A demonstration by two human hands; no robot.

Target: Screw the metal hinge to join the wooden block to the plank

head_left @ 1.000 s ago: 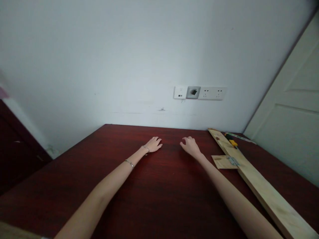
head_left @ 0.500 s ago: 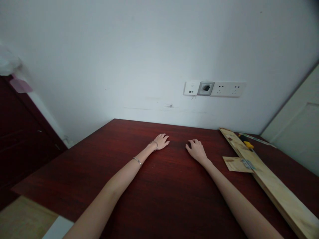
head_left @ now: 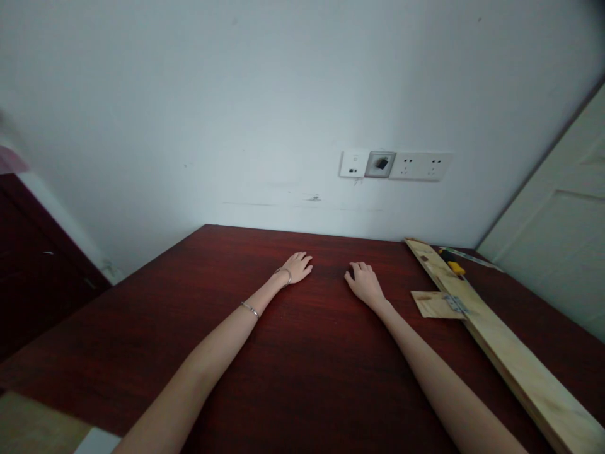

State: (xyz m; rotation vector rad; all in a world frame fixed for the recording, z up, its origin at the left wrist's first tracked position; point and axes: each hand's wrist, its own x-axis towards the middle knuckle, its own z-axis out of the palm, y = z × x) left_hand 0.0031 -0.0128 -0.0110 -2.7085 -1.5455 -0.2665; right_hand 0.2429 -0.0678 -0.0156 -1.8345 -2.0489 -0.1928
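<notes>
Both my arms reach across a dark red wooden table [head_left: 293, 366]. My left hand [head_left: 297, 266] lies flat on the tabletop with its fingers stretched out, a bracelet at the wrist. My right hand [head_left: 363, 281] rests palm down a little to its right, fingers apart and holding nothing. To the right of my right hand, a long pale wooden plank [head_left: 501, 343] runs diagonally along the table, with a small wooden piece [head_left: 433, 304] joined to it by a metal hinge [head_left: 455, 304].
A yellow-handled tool [head_left: 451, 263] lies behind the plank near the wall. A row of white wall sockets [head_left: 396, 164] sits above the table. A white door [head_left: 562, 233] stands at right, dark furniture [head_left: 33, 277] at left.
The view swung right and then partly back. My right hand's curled fingers have flattened onto the table. My left hand stays flat in place.
</notes>
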